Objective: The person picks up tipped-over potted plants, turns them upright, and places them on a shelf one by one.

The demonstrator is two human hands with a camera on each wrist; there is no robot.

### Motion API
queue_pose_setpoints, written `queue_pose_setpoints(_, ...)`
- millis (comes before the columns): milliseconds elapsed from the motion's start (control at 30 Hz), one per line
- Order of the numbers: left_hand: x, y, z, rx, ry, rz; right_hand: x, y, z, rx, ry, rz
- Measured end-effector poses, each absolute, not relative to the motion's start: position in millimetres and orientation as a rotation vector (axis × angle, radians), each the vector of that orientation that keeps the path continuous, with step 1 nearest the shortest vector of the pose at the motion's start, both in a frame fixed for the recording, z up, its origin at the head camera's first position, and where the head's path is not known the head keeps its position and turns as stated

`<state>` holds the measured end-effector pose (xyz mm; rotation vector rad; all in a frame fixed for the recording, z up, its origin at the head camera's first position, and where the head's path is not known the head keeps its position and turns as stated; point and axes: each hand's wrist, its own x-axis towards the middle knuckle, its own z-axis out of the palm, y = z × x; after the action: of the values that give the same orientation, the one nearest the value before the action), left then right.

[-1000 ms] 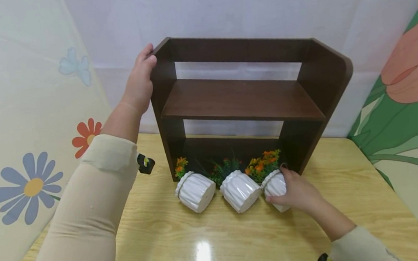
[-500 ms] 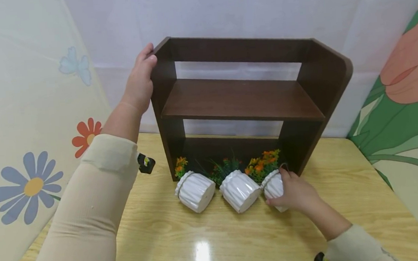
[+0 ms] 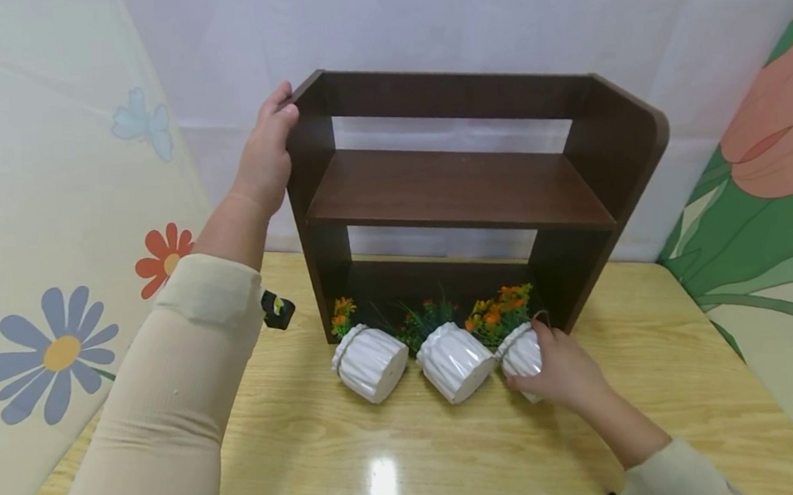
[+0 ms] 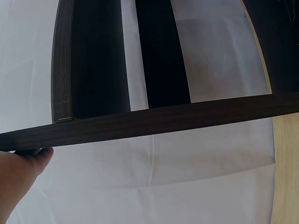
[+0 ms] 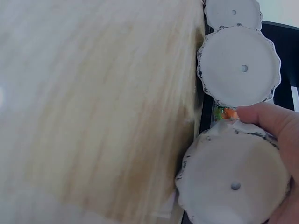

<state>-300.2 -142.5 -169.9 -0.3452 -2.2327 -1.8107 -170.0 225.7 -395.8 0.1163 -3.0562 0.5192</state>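
The right hand (image 3: 565,366) curls fingers and thumb round the right pot (image 3: 520,352), which lies tipped by the lower right front corner of the shelf (image 3: 454,91), its base turned outward. The middle pot (image 3: 456,361) and left pot (image 3: 371,364) tip the same way along the lower front edge, the flowers (image 3: 502,306) pointing in over the bottom board (image 3: 413,277), perhaps to fit the plants under the upper board (image 3: 458,188). Whether the pots bear on the bottom board or the table (image 3: 301,457) is hard to tell. The left hand (image 3: 264,161) rests against the shelf's outer side near its upper left front corner, likely to steady it; I cannot tell how far its fingers curl, as most are hidden

The shelf stands near the table's back edge; the pale wood carries a bright reflection (image 3: 384,489). Behind hangs a white cloth (image 3: 462,9), and flower prints cover the left wall (image 3: 52,228) and right wall (image 3: 789,263)
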Motion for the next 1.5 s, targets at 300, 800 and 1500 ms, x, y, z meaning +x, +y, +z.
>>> queue_pose_setpoints(300,-301,-143,-171,-0.335,-2.230,-1.807,-162,237,-402,0.143,-2.953,0.627)
queue_pose_setpoints(800,-298,-143,-171,-0.343,-2.213,-1.849,-149,261,-413,0.196,-2.864,0.828)
queue_pose_setpoints(1500,-298,-145,-171,-0.346,-2.241,-1.842,-137,279,-419,0.195,-2.853,0.947)
